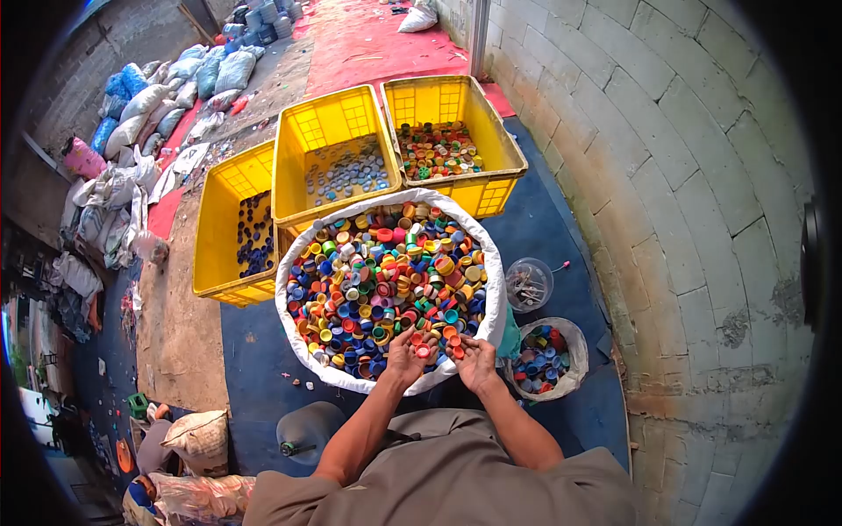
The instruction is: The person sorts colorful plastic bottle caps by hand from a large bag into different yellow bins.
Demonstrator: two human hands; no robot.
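My left hand (403, 359) is cupped palm up at the near rim of a large white sack (495, 280), with red bottle caps (423, 351) held in its curled fingers. Close beside it on the right, my right hand (475, 363) also cradles red-orange bottle caps (457, 352). Both hands are over the near edge of the heap of mixed bottle caps (377, 280) that fills the sack. The caps are red, blue, yellow, green, white and other colours. Exactly how many caps each hand holds cannot be made out.
Beyond the sack stand a left yellow crate (209, 223) with dark caps, a middle yellow crate (294, 136) with grey-blue caps and a right yellow crate (504, 158) with mixed caps. At right are a clear tub (545, 285), a small sack (574, 359) and a block wall (675, 202).
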